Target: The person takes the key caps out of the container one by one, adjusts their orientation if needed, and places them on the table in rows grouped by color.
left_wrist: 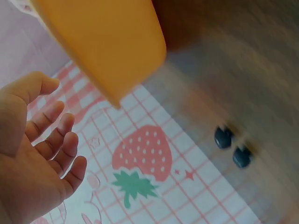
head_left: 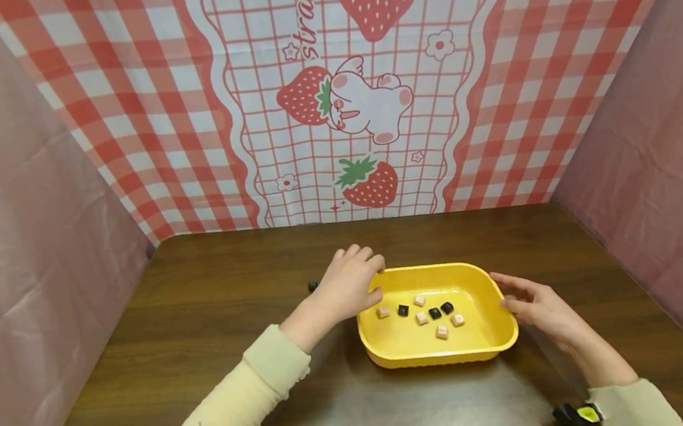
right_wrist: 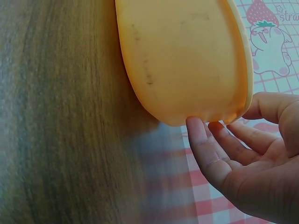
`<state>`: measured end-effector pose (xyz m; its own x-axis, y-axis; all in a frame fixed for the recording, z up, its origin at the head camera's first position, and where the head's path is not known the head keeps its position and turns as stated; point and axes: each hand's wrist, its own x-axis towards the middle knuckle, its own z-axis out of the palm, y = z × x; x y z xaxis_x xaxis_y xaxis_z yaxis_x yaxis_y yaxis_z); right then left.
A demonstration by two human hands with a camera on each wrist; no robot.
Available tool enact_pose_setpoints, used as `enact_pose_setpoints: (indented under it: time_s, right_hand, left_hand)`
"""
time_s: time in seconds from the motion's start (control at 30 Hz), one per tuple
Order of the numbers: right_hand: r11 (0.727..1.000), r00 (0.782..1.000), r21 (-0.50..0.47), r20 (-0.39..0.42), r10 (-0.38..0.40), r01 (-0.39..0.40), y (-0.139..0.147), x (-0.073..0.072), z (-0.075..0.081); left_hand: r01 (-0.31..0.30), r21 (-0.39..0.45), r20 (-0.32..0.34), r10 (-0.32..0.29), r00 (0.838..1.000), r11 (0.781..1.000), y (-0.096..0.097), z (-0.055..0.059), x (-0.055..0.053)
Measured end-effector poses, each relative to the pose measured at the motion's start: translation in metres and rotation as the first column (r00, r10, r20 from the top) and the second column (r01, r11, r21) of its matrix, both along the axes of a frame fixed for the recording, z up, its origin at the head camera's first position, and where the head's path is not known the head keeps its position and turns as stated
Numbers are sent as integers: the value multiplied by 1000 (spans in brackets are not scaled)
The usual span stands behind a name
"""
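A yellow plastic basin sits on the table. Scattered over its floor are small square keycaps, several pale pink ones and a few black ones. My left hand hovers at the basin's left rim; the left wrist view shows its fingers loosely bent, apart from the basin wall, with nothing in them. My right hand holds the basin's right end. In the right wrist view its thumb hooks over the rim, and its fingertips press the outer wall from below.
Two small black pieces lie on the wooden table, left of the basin and partly hidden behind the left hand in the head view. A black object with a yellow-green patch is beside the right sleeve. A strawberry-print cloth hangs behind.
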<state>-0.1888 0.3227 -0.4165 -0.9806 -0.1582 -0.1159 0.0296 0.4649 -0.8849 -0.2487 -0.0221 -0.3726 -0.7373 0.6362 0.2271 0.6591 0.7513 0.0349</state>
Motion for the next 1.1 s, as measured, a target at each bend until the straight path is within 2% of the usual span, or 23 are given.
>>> enact_pose_setpoints:
  time_s: [0.37,0.57,0.8,0.93,1.1]
  right_hand:
    - [1000,1000,-8,-3,-6,6,0,0,-1]
    - [1000,1000,-17,1,0,0,0,-1,-1]
    - [1000,1000,-14,0,-3,3,0,-1,-1]
    - [999,1000,-34,-13,5,-6,0,-1,-1]
    - [999,1000,-41,-18,8,-8,-1,0,-1]
  left_hand:
    - [52,-35,64,-50,997,998,26,-20,-2]
    - [77,-89,81,-70,994,993,36,-30,-4]
    - [124,-155,68,-114,991,980,45,-41,-6]
    - [133,-178,83,-120,989,975,48,-45,-8]
    - [140,-223,55,-131,990,965,51,-47,-7]
